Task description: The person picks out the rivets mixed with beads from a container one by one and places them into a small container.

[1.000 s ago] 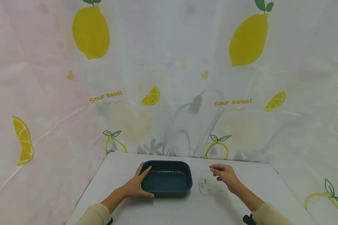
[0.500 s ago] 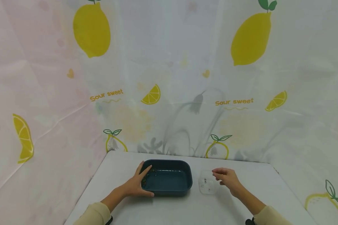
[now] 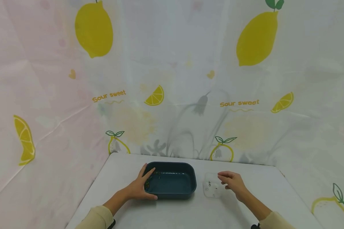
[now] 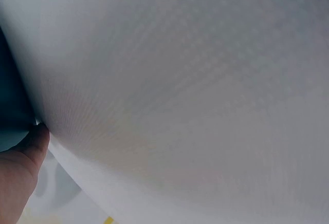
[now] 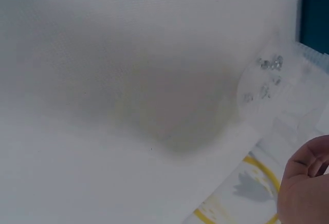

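A dark blue rectangular baking dish [image 3: 176, 181] stands on the white table. My left hand [image 3: 139, 187] holds its left end, thumb along the near wall and fingers spread over the rim. Small greenish and brown bits [image 3: 147, 183] lie inside at that end, too small to identify. Right of the dish lies a shallow clear plastic box [image 3: 208, 193], holding several small shiny clear pieces [image 5: 271, 62]. My right hand [image 3: 232, 183] hovers at the box's right edge, fingers bent, thumb and index tips close together. Whether anything tiny is between those fingertips cannot be made out.
The white table [image 3: 177, 214] ends at a fabric backdrop [image 3: 172, 127] printed with lemons. Side cloths hang at left and right. A narrow gap of table separates the dish from the clear box.
My right hand has moved slightly right and a little toward me, across the clear box to its right edge. The left hand keeps its hold on the dish, which stays put.
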### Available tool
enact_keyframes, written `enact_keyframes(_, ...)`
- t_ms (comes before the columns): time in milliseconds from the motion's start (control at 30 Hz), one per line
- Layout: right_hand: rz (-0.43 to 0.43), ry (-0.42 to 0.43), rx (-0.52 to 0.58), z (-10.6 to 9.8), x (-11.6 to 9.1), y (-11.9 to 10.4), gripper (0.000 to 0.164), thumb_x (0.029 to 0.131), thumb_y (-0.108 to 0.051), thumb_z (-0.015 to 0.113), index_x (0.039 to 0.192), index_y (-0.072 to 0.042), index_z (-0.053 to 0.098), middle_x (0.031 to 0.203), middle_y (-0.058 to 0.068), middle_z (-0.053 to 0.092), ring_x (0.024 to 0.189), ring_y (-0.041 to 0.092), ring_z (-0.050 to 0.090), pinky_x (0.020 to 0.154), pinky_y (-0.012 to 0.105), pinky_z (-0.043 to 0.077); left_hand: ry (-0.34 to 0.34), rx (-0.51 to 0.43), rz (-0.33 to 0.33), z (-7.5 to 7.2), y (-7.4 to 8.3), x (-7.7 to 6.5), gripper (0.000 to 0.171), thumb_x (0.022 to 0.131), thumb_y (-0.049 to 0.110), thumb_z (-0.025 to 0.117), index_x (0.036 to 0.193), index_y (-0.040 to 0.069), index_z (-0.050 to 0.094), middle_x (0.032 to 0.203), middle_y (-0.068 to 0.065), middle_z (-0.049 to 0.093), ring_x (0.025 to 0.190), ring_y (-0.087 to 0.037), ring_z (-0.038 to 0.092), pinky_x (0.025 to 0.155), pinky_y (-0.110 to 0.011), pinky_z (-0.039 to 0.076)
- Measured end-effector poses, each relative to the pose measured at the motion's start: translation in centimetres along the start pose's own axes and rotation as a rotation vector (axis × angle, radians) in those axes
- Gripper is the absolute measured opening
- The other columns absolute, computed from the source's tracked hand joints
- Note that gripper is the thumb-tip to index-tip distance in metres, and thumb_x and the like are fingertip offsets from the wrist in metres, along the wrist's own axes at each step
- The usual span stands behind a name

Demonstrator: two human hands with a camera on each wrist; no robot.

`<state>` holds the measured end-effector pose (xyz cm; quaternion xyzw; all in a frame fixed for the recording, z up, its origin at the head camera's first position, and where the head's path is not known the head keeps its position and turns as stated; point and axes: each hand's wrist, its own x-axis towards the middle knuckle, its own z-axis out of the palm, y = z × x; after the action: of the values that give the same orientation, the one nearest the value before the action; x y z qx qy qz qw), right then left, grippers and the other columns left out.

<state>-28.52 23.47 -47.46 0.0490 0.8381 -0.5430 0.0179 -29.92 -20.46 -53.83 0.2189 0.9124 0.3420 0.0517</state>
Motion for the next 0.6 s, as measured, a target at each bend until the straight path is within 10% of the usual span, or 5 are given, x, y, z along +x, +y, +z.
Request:
enact_keyframes(200, -0.252, 0.112, -0.303, 0.1, -0.4, -0.4, 0.047, 0.094, -0.034, 0.067, 0.127, -0.001, 0.062, 0.122, 0.02, 0.059, 0.096, 0.026, 0.064, 0.073, 0.034, 0.054, 0.005, 0.006, 0.007, 0.0, 0.2, 0.1, 0.118, 0.066, 0.061, 0.085, 0.159, 0.027, 0.02, 0.165, -0.019, -0.009, 0.137, -0.052, 0.037, 0.094, -0.065, 0.046)
enact_keyframes(433, -0.656, 0.291, -0.727, 0.7, -0.8, -1.1, 0.078, 0.082, -0.042, 0.076, 0.146, -0.008, 0.046, 0.149, 0.03, 0.034, 0.119, 0.048, 0.053, 0.088, 0.069, 0.044, 0.004, 0.022, 0.006, -0.1, 0.3, 0.1, 0.119, 0.065, 0.062, 0.085, 0.159, 0.027, 0.02, 0.165, -0.019, -0.008, 0.138, -0.049, 0.037, 0.095, -0.063, 0.046)
enact_keyframes(600, -0.736, 0.301, -0.806, 2.1, -0.8, -1.6, 0.09, 0.078, -0.046, 0.076, 0.152, -0.014, 0.037, 0.157, 0.028, 0.019, 0.125, 0.052, 0.043, 0.098, 0.07, 0.032, -0.001, 0.009, 0.002, -0.4, 0.4, -0.2, 0.12, 0.065, 0.059, 0.086, 0.159, 0.024, 0.02, 0.165, -0.02, -0.008, 0.138, -0.052, 0.036, 0.095, -0.065, 0.045)
